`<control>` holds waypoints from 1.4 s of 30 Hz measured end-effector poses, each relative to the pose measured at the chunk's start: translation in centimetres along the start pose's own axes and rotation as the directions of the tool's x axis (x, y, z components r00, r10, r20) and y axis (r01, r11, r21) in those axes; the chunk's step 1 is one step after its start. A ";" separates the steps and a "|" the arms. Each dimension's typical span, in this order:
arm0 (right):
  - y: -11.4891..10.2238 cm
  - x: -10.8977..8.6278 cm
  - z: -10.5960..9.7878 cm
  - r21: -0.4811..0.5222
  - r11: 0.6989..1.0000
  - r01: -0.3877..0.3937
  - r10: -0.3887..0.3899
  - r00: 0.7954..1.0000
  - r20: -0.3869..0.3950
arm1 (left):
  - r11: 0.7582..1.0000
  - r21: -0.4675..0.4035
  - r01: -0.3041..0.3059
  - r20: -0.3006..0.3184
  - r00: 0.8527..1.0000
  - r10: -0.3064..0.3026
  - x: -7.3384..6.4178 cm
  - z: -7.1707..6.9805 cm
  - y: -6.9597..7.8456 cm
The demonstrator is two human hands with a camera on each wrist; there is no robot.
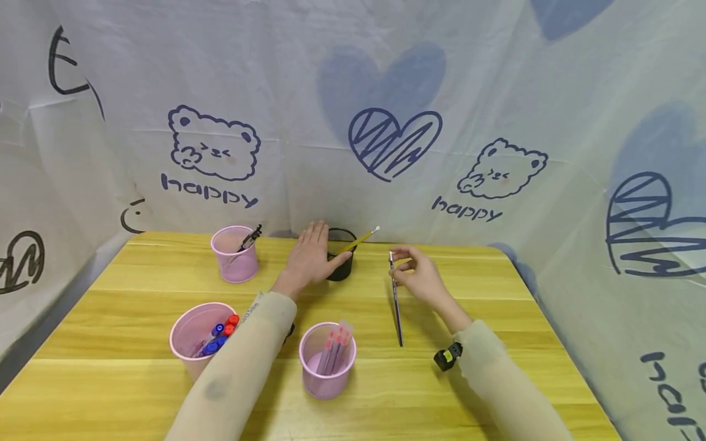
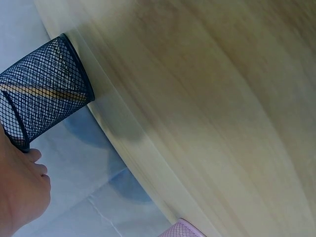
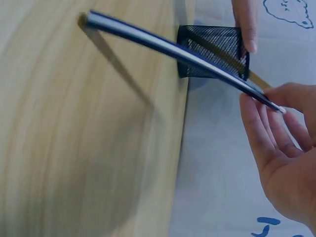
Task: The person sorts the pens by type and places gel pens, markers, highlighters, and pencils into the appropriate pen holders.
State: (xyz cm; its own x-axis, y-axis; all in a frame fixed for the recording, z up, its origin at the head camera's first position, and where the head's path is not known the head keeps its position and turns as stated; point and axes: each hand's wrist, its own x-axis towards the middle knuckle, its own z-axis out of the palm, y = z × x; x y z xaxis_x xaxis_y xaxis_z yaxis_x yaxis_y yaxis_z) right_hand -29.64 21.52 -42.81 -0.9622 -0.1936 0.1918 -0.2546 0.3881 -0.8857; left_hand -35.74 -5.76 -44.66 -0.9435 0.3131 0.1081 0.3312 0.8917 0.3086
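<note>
My left hand (image 1: 310,262) lies against the left side of a black mesh pen cup (image 1: 341,271), fingers straight and thumb reaching across near its rim. A yellow pencil (image 1: 363,237) with a white end leans inside that cup; the left wrist view shows it through the mesh (image 2: 44,94). Right of the cup, my right hand (image 1: 421,280) pinches a dark blue and white striped pencil (image 1: 397,315) near its white-tipped top end. This pencil hangs downward, and in the right wrist view its lower end (image 3: 98,20) points away from the hand.
A pink cup (image 1: 237,269) with black pens stands at the back left. Nearer, another pink cup (image 1: 193,361) holds red- and blue-capped markers, partly behind my left sleeve. A third pink cup (image 1: 325,389) at the front middle holds several pink-tipped pens. A printed cloth hangs behind the table.
</note>
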 end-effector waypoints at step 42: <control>-5.9 2.8 1.5 0.296 0.769 0.567 -0.336 0.752 -0.567 | 1.000 -0.005 -0.018 -0.031 0.999 0.018 -0.4 -0.4 0.3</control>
State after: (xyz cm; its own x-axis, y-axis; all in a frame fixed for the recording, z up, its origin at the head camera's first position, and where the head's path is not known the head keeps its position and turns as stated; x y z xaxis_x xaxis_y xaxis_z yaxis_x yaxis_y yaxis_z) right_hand -30.69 17.36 -37.62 -0.6930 0.2351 0.6816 -0.7124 -0.0782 -0.6974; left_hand -35.28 -5.74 -44.28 -0.9370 0.3187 0.1427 0.3481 0.8843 0.3111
